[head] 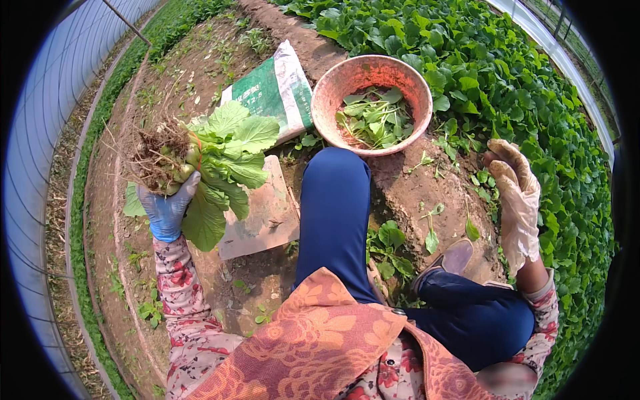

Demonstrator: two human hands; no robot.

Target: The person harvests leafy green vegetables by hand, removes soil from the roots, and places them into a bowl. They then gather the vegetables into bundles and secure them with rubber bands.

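Note:
My left hand [167,207], in a blue glove, grips a bundle of leafy greens [227,150] near its base. Soil-covered roots [157,155] hang at the bundle's left end, and an orange-red band [199,150] goes around the stems. On the right, my right hand [517,195] wears a soiled pale glove and is raised beside the growing greens. Its fingers are curled, with nothing clearly visible in them. Beyond my knee stands a worn pinkish-red basin [320,102] with loose leaves [377,117] inside.
A green and white printed sack [275,95] lies left of the basin. Below it is a flat, dirt-stained board [265,215]. Dense leafy plants [500,90] fill the right side. Plastic greenhouse sheeting [55,115] curves along the left. Fallen leaves [432,240] lie on bare soil near my shoe.

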